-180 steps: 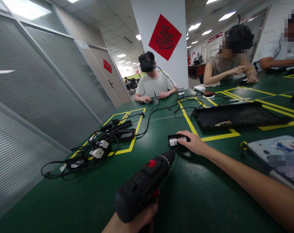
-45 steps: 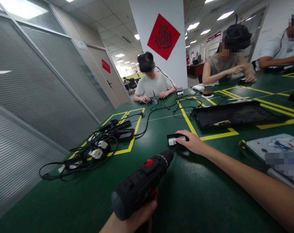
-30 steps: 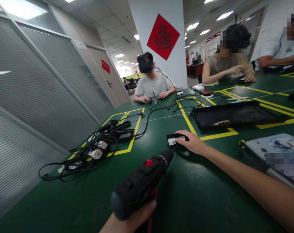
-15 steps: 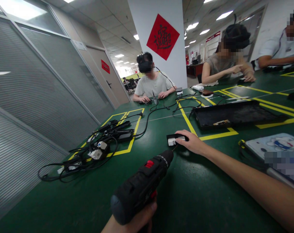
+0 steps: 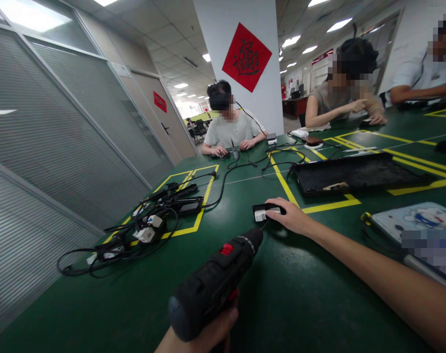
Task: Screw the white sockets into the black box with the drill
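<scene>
My left hand (image 5: 211, 326) is wrapped round the grip of a black cordless drill (image 5: 211, 282) with red switches. The drill points away from me, and its thin bit (image 5: 265, 224) reaches up to a small black part with white blocks (image 5: 260, 215) on the table. Whether the bit touches that part I cannot tell. My right hand (image 5: 287, 215) grips the part from its right side, thumb in front and fingers over the top. Some of the part is hidden behind my thumb and fingers.
Black cables and adapters (image 5: 160, 215) lie in a heap to the left on the green table (image 5: 135, 299). A black tray (image 5: 359, 174) stands at the right, beyond a pale blue case (image 5: 421, 220). Yellow tape (image 5: 284, 181) marks the surface. Several people sit across the table.
</scene>
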Demonstrator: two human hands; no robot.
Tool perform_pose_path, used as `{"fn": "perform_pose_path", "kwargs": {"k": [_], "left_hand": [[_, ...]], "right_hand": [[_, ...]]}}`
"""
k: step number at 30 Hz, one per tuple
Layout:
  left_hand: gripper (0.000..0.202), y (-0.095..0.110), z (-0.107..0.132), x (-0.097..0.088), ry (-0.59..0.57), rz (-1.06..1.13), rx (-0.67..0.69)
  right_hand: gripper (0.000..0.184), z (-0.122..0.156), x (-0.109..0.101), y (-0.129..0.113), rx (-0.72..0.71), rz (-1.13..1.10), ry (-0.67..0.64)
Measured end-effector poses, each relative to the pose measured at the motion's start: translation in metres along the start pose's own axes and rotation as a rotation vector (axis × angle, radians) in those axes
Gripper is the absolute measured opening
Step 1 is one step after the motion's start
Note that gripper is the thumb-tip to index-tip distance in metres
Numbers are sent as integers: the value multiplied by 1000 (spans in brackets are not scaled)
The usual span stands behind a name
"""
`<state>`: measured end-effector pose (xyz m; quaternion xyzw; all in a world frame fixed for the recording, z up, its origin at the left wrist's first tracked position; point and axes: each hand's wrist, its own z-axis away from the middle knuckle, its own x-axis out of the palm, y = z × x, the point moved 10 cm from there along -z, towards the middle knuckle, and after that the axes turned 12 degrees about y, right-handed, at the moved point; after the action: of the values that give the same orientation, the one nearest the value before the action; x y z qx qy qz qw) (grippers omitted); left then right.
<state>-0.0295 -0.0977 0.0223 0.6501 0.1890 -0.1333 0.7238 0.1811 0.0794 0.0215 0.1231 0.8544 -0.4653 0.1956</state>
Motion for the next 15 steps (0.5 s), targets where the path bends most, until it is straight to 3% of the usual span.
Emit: {"fn": "perform_pose_path", "kwargs": {"k": [5,10,15], "left_hand": [[29,9,1,-1,7,13,4],[27,25,11,8,-101,147,-85],[31,28,14,13,-126,226,-159]], "right_hand": [[31,0,0,1,13,7,-1],[31,0,-1,-1,8,5,8],[32,0,-1,-2,20,16,0]]}}
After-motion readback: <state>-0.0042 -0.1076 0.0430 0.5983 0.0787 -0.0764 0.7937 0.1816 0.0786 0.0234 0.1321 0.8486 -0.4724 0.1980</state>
